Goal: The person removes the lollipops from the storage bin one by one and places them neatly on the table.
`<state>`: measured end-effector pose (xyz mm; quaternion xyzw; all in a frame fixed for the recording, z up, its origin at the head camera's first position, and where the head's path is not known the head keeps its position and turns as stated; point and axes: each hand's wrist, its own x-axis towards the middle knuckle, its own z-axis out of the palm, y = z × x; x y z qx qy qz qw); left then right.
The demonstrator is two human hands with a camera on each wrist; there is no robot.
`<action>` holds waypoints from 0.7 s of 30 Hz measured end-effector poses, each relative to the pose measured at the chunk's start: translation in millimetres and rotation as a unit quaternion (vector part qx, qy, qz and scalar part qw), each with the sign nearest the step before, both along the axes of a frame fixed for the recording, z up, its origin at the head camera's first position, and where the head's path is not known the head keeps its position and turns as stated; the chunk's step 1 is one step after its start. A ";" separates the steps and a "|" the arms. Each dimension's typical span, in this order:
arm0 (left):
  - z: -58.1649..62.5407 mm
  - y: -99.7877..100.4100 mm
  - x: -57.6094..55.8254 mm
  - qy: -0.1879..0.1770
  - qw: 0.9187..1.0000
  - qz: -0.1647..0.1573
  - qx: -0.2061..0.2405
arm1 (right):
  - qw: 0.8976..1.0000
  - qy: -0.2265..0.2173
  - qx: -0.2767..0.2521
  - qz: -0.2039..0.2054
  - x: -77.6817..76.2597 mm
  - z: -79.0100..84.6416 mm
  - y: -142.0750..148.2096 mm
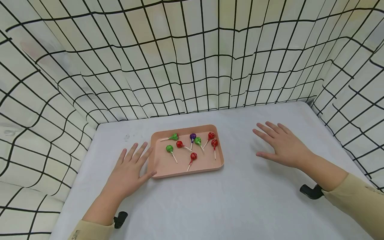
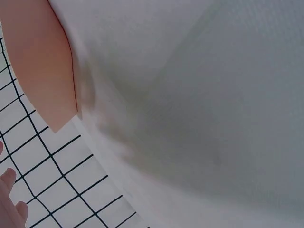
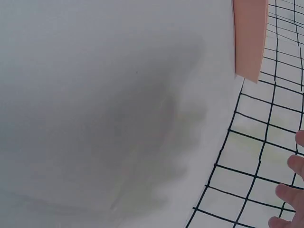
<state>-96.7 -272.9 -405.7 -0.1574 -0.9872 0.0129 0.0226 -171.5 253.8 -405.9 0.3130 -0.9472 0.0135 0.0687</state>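
Note:
A pink rectangular tray [image 1: 162,165] lies on the white-covered table, with several wrapped lollipops scattered in it. Among them are a green lollipop [image 1: 169,148] at the left, a purple lollipop [image 1: 193,136] near the back and a red lollipop [image 1: 193,156] toward the front. My left hand [image 1: 127,175] hovers by the tray's left edge, fingers spread and holding nothing; whether it touches the rim, I cannot tell. Well to the right of the tray, my right hand [image 1: 282,146] is held with straight, spread fingers and nothing in it. Both wrist views catch the tray's outer wall [image 2: 42,61] and some fingertips [image 3: 289,194].
White cloth walls with a black grid [image 1: 195,66] enclose the table [image 1: 228,206] at the back and both sides. A black wrist mount [image 1: 120,219] sits under the left wrist, another black mount [image 1: 311,191] under the right.

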 end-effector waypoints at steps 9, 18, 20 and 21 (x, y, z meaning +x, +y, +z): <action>1.0 -2.2 -0.2 -0.006 1.000 0.009 0.016 | 0.999 -0.038 -0.027 -0.006 -5.8 -2.3 -11.9; -2.8 -7.1 1.0 -0.028 0.999 0.023 0.022 | 0.996 -0.074 -0.042 -0.011 -14.3 -3.1 -36.1; -3.8 -8.7 1.5 -0.035 0.999 0.028 0.022 | 0.996 -0.083 -0.043 -0.011 -16.9 -3.5 -42.2; -4.3 -9.5 1.5 -0.039 0.999 0.030 0.024 | 0.995 -0.085 -0.043 -0.011 -18.4 -3.9 -45.1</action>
